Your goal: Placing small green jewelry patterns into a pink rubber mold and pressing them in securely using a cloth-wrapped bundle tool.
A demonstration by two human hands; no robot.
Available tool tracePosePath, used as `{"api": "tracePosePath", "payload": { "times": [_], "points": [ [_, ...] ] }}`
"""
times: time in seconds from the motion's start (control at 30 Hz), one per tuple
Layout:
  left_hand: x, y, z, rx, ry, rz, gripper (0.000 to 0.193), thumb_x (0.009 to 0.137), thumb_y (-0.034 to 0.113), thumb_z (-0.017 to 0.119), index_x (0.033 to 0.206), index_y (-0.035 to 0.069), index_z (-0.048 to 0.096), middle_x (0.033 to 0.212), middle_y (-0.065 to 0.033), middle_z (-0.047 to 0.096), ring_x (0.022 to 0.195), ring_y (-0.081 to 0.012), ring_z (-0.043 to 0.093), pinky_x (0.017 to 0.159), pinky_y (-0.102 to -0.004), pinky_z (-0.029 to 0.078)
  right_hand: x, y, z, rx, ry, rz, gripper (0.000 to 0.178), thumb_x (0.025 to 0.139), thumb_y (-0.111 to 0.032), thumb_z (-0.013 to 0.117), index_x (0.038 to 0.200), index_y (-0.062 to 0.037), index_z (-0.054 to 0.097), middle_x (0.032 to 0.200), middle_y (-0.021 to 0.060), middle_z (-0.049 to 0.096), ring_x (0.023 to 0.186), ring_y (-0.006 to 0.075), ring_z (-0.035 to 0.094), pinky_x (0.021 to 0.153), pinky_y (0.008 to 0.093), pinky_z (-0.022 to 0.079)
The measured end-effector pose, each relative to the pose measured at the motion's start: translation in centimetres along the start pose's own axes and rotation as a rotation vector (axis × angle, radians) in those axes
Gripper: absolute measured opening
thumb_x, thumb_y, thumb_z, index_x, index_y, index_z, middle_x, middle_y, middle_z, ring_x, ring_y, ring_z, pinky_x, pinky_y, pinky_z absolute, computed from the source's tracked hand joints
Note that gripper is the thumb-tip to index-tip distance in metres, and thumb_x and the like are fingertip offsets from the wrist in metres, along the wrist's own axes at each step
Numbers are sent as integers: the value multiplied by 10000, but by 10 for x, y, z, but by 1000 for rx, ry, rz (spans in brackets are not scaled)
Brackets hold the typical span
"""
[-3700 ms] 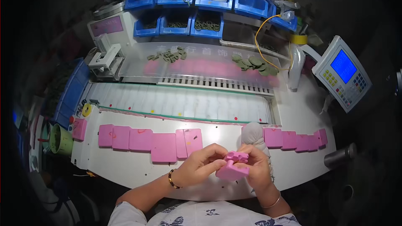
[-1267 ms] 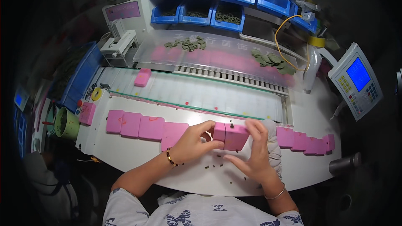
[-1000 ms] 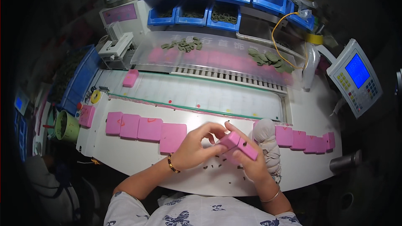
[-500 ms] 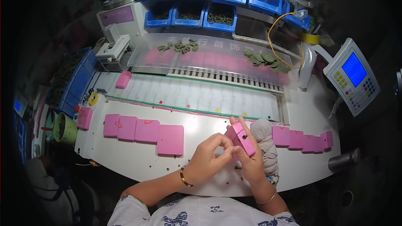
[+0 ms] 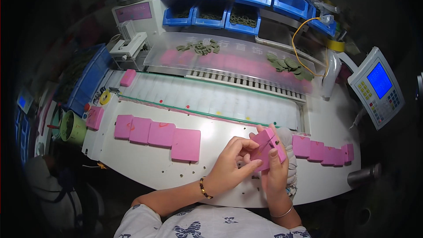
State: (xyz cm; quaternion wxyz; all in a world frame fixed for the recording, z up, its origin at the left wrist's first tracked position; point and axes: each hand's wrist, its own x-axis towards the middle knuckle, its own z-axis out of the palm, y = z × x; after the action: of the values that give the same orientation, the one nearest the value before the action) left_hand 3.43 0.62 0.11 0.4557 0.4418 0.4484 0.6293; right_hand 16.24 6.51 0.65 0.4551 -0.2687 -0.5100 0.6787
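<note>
A pink rubber mould (image 5: 261, 151) is held above the white table in front of me. My right hand (image 5: 278, 167) grips it from the right, thumb along the near side and fingers behind. A seam runs across the mould, and a small dark hole shows on its side. My left hand (image 5: 235, 161) pinches the mould's left part, its curled fingers on the face and its thumb at the lower edge. Whether anything small lies between those fingertips is hidden. Close behind my right hand lies a grey cloth-like bundle (image 5: 288, 150).
Pink blocks (image 5: 185, 144) line the table at left, more (image 5: 301, 146) at right. Beyond runs a white conveyor (image 5: 194, 99) with green edges. Past it are a clear cover (image 5: 238, 53) bearing green pieces, blue bins (image 5: 242, 20) and a control panel (image 5: 376, 88). Dark crumbs dot the table.
The mould has turned, showing more of its broad face. My left fingers have shifted from its near edge onto its left part. The whole view has moved slightly.
</note>
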Motion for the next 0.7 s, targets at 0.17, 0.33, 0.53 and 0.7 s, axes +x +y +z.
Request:
{"api": "tracePosePath", "payload": {
  "times": [0.17,0.33,0.53,0.7],
  "points": [
    [7,21,-7,90,-188,-142,210,928,81,676,1102,-15,610,934,-18,579,798,-57,522,777,-225,483,-1,2,-9,-71,-50,-1,845,961,-470,598,1511,68,248,1458,234,460,1278,309,528,1059,406,445],
    [5,27,-19,158,-260,-31,168,988,132,601,1000,-14,683,871,-28,628,754,-77,540,734,-227,483,2,-12,-7,44,-196,107,847,948,-458,628,1499,82,277,1439,226,488,1255,268,550,1056,381,439],
    [11,31,-31,-592,-146,-351,339,1051,206,459,1172,-47,650,707,11,555,583,-85,504,580,-242,465,0,-8,-36,68,-348,177,896,915,-496,655,1499,75,285,1431,211,498,1325,320,494,1110,454,386],
    [16,26,-37,-732,-88,-516,408,1054,188,378,1363,-57,483,577,45,451,471,-66,403,467,-239,379,-2,-17,-24,402,-409,245,904,940,-518,602,1561,-20,175,1569,228,291,1401,352,399,1162,478,307]
  ]
}}
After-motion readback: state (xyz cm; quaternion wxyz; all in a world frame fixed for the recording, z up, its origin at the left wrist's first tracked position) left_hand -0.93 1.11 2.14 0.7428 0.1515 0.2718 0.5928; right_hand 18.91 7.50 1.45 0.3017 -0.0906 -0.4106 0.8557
